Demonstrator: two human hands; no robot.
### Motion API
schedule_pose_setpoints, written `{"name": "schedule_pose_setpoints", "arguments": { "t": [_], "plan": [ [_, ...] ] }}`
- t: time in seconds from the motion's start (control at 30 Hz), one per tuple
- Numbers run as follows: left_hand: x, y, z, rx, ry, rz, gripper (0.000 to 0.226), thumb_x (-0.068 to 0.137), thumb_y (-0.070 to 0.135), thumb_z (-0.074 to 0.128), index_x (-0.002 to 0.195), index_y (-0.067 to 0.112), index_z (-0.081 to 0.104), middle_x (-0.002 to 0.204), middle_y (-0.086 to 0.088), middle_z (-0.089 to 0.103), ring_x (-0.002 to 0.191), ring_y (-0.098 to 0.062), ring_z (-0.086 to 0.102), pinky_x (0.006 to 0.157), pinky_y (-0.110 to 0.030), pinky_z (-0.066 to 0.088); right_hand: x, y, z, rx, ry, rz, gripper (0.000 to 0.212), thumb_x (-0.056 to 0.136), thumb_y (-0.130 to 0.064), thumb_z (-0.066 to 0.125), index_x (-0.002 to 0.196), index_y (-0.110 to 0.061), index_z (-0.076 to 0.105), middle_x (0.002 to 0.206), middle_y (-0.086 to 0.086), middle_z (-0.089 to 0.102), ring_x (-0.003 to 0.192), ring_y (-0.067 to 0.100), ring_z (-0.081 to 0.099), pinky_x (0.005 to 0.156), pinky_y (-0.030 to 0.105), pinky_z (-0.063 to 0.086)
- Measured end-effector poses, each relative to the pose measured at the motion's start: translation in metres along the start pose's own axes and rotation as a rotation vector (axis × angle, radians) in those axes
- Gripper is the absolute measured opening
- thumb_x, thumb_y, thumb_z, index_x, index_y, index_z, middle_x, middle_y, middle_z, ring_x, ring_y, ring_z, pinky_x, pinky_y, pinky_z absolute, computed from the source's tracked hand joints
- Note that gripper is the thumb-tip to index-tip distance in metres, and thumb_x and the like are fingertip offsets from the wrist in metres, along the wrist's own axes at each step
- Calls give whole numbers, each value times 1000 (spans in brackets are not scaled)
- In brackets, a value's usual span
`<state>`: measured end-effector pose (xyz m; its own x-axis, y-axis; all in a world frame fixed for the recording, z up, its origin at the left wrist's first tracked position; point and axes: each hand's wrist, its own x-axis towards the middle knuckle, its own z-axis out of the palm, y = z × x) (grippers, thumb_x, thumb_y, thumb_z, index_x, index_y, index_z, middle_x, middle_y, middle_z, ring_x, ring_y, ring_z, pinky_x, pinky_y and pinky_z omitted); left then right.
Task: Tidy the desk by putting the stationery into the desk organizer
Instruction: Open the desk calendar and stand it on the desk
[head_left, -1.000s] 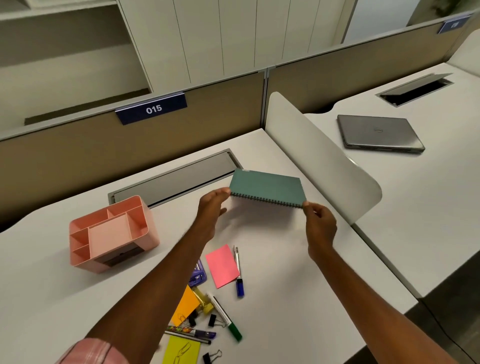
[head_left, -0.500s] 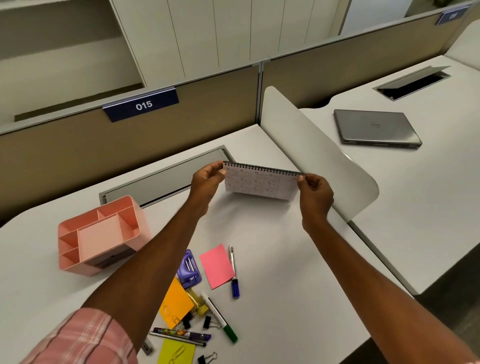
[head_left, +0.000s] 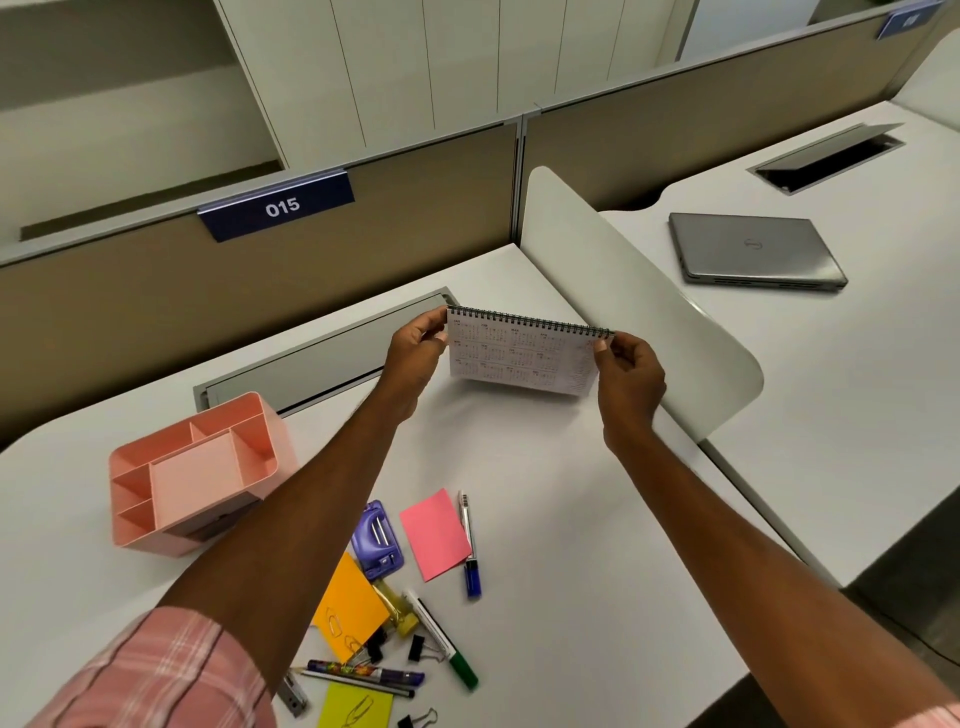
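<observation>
I have the spiral calendar (head_left: 522, 358) held up over the desk (head_left: 571, 597): my left hand (head_left: 415, 358) pinches its top left corner, my right hand (head_left: 628, 379) its top right. The pink organizer (head_left: 136, 535) stands at left, apart from both hands; a pink note (head_left: 434, 535) and blue pen (head_left: 470, 545) lie nearer me, side by side

Hanging upright at frame centre, coil edge up, printed grid facing the camera, being pinched at both top corners: white spiral-bound calendar (head_left: 519, 361). Sitting at left of frame, compartments opening upward: pink desk organizer (head_left: 197, 478). Lying scattered at lower centre: pink sticky note (head_left: 434, 535), orange sticky note (head_left: 348, 605), yellow sticky note (head_left: 356, 706), blue-capped pen (head_left: 470, 545), green-capped marker (head_left: 441, 642), purple hole punch (head_left: 376, 540), black binder clips (head_left: 415, 647).
</observation>
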<state>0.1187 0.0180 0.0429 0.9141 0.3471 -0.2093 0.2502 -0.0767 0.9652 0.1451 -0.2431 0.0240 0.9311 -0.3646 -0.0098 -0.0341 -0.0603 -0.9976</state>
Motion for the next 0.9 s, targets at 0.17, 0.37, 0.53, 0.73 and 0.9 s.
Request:
{"name": "schedule_pose_setpoints", "arguments": {
  "t": [0.17, 0.37, 0.53, 0.73, 0.9],
  "plan": [
    [0, 4, 2, 25, 23, 8, 41, 105, 7, 44, 125, 29, 71, 96, 32, 75, 82, 21, 64, 70, -3, 48, 2, 1, 3, 1, -5, -2, 16, 95, -21, 73, 110, -19, 71, 97, -11, 73, 83, -7, 68, 74, 10, 53],
    [2, 9, 1, 27, 12, 62, 42, 104, 6, 42, 132, 19, 69, 127, 1, 74, 123, -20, 66, 107, -38, 54, 3, 3, 6, -21, -71, -50, 20, 95, -26, 72, 114, -19, 72, 105, -5, 76, 99, 11, 72, 85, 24, 59],
    [5, 9, -2, 37, 27, 78, 38, 104, 6, 44, 131, 19, 68, 127, 1, 73, 119, -17, 65, 99, -28, 56, 2, 2, 9, -16, -117, -73, 16, 94, -25, 73, 107, -34, 70, 106, -6, 76, 101, 17, 72, 94, 42, 60],
    [7, 9, -6, 63, 34, 101, 33, 102, 5, 46, 124, 15, 69, 122, 0, 75, 107, -11, 66, 78, -10, 52, 2, 4, 12, -29, -116, -57, 27, 91, -23, 75, 118, -18, 70, 112, -1, 73, 105, 18, 69, 100, 47, 56],
    [9, 8, -7, 60, 7, 80, 28, 101, 4, 51, 123, 15, 66, 123, -3, 74, 116, -23, 67, 92, -37, 58, 2, 4, 12, -65, -123, -60, 31, 91, -22, 76, 121, -17, 69, 116, 0, 71, 106, 16, 68, 101, 43, 55]
  ]
}}
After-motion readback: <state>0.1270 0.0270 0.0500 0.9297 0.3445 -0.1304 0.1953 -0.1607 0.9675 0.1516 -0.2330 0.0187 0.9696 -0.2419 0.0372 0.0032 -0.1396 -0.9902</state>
